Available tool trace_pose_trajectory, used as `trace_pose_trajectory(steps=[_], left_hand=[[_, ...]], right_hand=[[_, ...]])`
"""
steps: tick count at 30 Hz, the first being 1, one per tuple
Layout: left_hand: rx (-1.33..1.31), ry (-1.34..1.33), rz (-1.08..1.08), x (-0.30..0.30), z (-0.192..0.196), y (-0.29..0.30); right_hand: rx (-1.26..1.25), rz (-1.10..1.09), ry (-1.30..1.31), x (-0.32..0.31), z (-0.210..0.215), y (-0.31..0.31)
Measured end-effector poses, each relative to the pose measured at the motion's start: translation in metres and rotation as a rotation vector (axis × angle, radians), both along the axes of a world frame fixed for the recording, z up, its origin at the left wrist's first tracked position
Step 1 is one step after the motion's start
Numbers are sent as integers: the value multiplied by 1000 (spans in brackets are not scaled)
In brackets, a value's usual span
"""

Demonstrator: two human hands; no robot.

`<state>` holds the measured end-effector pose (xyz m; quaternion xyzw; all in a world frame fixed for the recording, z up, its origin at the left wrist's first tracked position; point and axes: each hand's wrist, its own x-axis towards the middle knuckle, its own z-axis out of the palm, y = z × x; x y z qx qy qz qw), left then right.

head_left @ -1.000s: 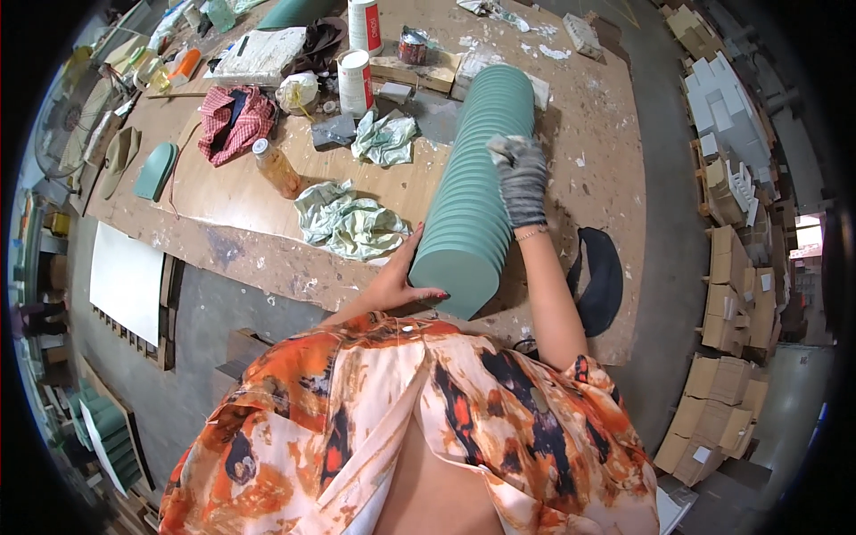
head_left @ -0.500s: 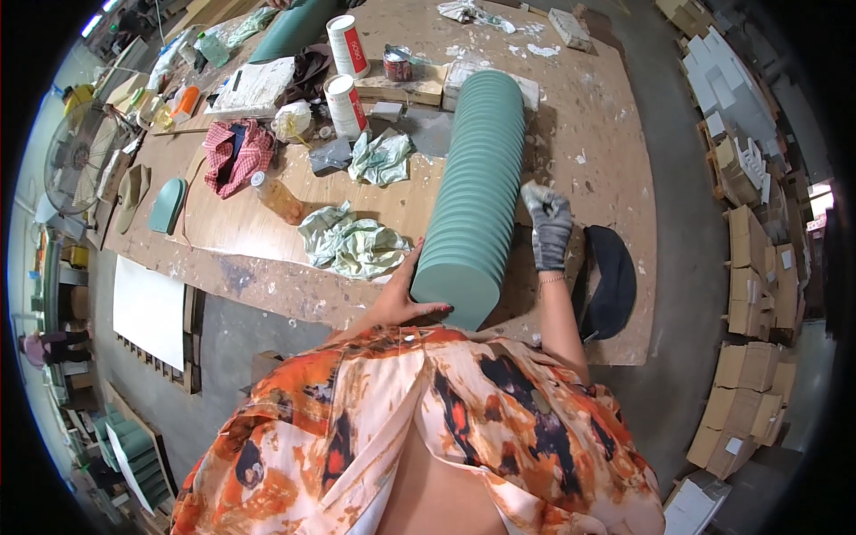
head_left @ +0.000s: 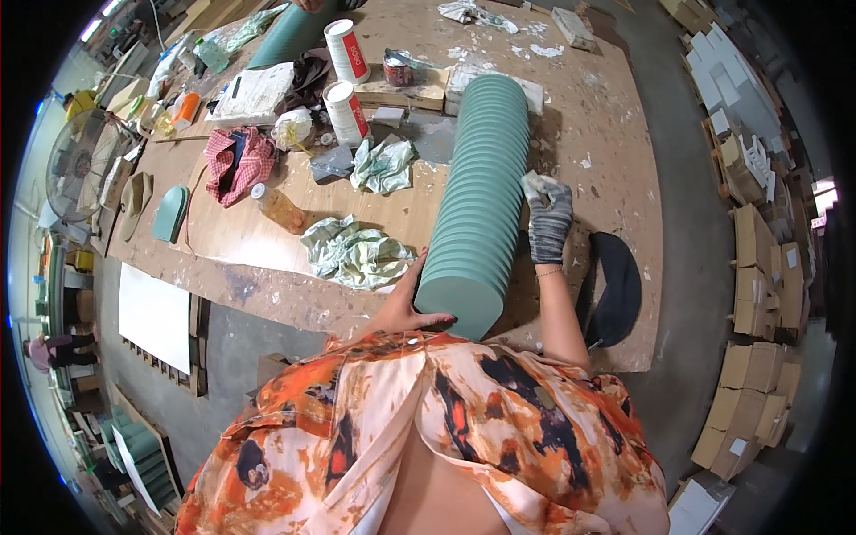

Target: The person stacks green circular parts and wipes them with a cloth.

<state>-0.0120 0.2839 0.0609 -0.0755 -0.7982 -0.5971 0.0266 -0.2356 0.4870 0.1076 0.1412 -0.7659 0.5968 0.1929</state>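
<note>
A long green ribbed column [head_left: 477, 183] lies on the worktable, its flat, smooth end towards me. My bare left hand [head_left: 406, 308] grips that near end, with the thumb across the end face and the fingers along the left side. At the column's right side is my right hand [head_left: 548, 209] in a grey, whitish-stained knit glove. Its fingers are curled together close against the ridges, and whatever they may hold is hidden. Left of the column lie a crumpled pale green cloth [head_left: 352, 252] and a second crumpled rag [head_left: 383, 165].
Two white canisters with red labels [head_left: 346, 114], a paint-stained tin [head_left: 399, 68] and a grey block [head_left: 333, 164] stand beyond the rags. A dark curved pad [head_left: 615, 290] lies right of my forearm. Another person's hand [head_left: 308, 4] touches a second green column [head_left: 287, 37] at the back.
My right hand has moved slightly left, closer to the ridges. The left hand keeps its hold on the near end. The whole view has shifted a little.
</note>
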Motion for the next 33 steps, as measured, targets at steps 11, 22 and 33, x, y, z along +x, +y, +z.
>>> trace_pose_trajectory(steps=[11,22,33], left_hand=[[36,25,-1,-3,0,2],[6,113,13,-2,-7,3],[40,0,108,9,-11,-12]], right_hand=[[757,195,328,-30,37,-80],[1444,305,115,-2,39,-147],[576,256,549,-34,19,-118]])
